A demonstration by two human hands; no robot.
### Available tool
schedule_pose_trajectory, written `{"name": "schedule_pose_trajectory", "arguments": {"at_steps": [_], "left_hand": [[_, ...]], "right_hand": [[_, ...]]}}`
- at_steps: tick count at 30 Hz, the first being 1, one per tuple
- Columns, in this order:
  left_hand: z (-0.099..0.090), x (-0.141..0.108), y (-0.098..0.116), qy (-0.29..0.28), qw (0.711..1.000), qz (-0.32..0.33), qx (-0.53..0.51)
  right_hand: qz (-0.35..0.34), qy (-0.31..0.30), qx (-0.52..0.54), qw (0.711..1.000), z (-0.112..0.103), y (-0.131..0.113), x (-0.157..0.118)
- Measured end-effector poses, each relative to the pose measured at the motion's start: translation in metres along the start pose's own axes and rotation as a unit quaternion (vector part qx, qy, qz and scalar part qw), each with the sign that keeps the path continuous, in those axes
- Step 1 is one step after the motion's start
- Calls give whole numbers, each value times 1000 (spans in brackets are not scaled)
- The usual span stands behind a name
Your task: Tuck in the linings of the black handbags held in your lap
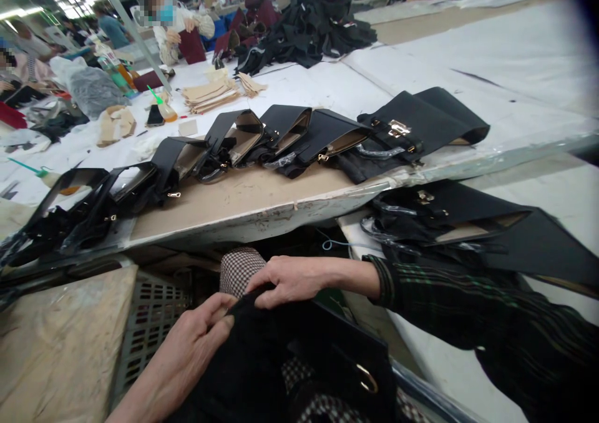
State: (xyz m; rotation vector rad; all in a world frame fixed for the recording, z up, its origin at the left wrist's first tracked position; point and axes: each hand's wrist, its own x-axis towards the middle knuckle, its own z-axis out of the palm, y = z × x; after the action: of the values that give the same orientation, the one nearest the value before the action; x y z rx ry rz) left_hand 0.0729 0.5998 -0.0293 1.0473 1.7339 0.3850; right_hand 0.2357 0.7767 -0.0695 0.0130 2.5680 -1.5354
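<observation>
A black handbag piece with a gold-coloured metal ring lies across my lap, over checked cloth. My left hand pinches its upper edge between thumb and fingers. Just to the right, my right hand grips the same edge, its fingers curled over the black material. The two hands are close together but apart. Part of the piece is lost in shadow, so its full shape is hidden.
Several unfinished black handbags stand in a row along the white table. More black bags lie on a surface to the right. A plastic crate stands at left. Across the table a person holds a maroon piece.
</observation>
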Motion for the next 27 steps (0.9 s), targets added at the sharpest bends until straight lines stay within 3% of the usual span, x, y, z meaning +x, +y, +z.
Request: {"name": "schedule_pose_trajectory", "arguments": {"at_steps": [3,11,17,20,23,27], "left_hand": [[1,0,2,-6,1000,2,-7],[2,9,16,47,987,30,148],[1,14,8,85,988,18,127],[-4,-2,0,60,995,-3,74],[-5,-34,-8,56,997,-41,-27],[12,-76,-21,150,973,-89,-153]], "right_hand": [[-25,0,20,1000,0,-1,6],[-103,17,-64,992,2,-6,17],[-85,71,-46,993,17,-1,25],[-65,74,-29,995,18,-2,27],[-53,79,-27,995,18,-4,26],[-26,90,-11,996,17,-2,23]]}}
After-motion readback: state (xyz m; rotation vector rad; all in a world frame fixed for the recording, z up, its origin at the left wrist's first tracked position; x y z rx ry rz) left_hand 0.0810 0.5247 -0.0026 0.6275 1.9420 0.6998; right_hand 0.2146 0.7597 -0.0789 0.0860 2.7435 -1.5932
